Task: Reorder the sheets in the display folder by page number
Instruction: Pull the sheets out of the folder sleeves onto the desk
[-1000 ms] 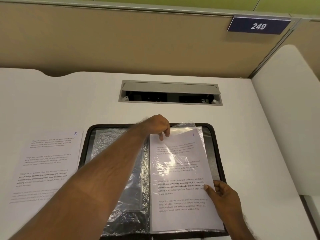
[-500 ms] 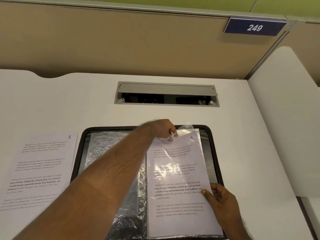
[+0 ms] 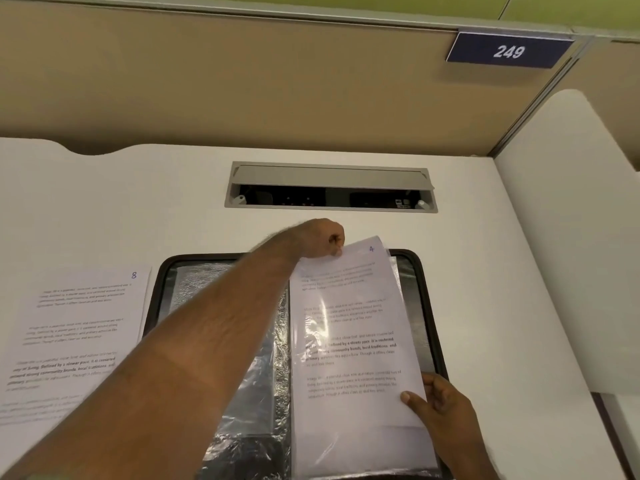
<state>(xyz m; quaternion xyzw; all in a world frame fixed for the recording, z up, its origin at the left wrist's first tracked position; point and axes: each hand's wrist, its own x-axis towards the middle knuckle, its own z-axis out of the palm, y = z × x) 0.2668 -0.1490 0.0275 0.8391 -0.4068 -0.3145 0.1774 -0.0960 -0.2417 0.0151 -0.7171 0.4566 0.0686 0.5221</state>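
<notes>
Clear plastic glints across the open display folder point(image 3: 431, 306), which lies flat on the white desk point(image 3: 485, 271) in front of the person. In the last second the sheet marked 4 point(image 3: 349, 341) has slid upward out of the right-hand sleeve point(image 3: 363, 448): its top edge, level with the sleeve mouth a second ago, now pokes past the folder's far rim. The left hand point(image 3: 327, 239) does the pulling, its fingers point(image 3: 336, 251) curled tight and pinching the sheet's top edge. The right hand point(image 3: 440, 403) grips the lower right edge, thumb on top, and seems to steady the sleeve as the paper leaves it. So page 4 looks partway out, probably to be set aside like the sheet marked 8 point(image 3: 79, 323), which rests on the desk just left of the folder.

The left forearm covers most of the left-hand sleeves. The folder's near edge is cut off at the bottom, glare washes out much of the print, and I cannot tell how many sheets remain inside.
</notes>
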